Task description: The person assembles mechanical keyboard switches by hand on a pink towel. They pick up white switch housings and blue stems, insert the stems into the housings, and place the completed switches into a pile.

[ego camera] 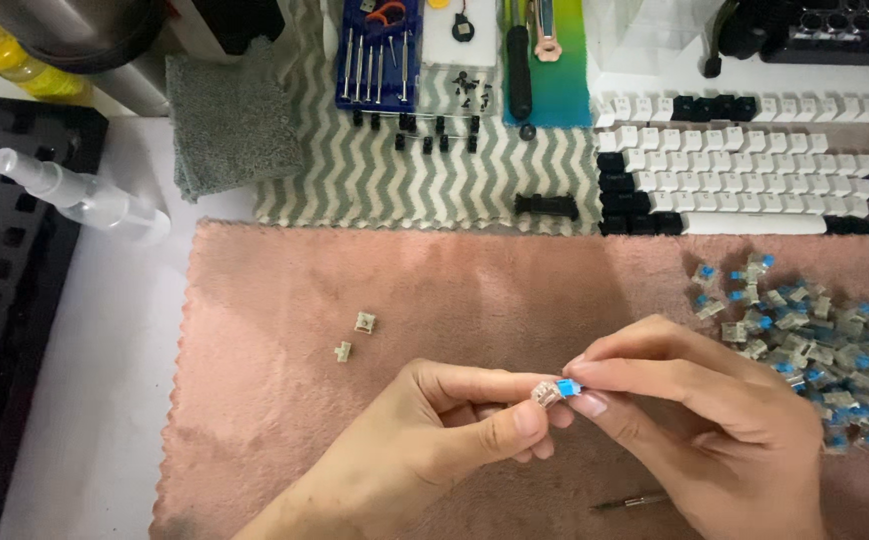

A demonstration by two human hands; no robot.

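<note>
My left hand [445, 430] and my right hand [705, 420] meet over a pink towel [355, 430]. Together they pinch one small keyboard switch [558, 391] with a blue stem and a pale housing. The left thumb and fingers grip its pale end, and the right thumb and forefinger grip its blue end. Two small pale switch parts [355, 336] lie on the towel to the upper left of my hands. A heap of several blue-stemmed switches [815, 340] lies at the towel's right side, just beyond my right hand.
Rows of black and white keycaps [745, 165] lie at the back right. A blue case of small screwdrivers [379, 60] and a zigzag mat [425, 180] sit behind the towel. A clear spray bottle [80, 195] lies left. A thin metal tool [630, 500] lies near my right wrist.
</note>
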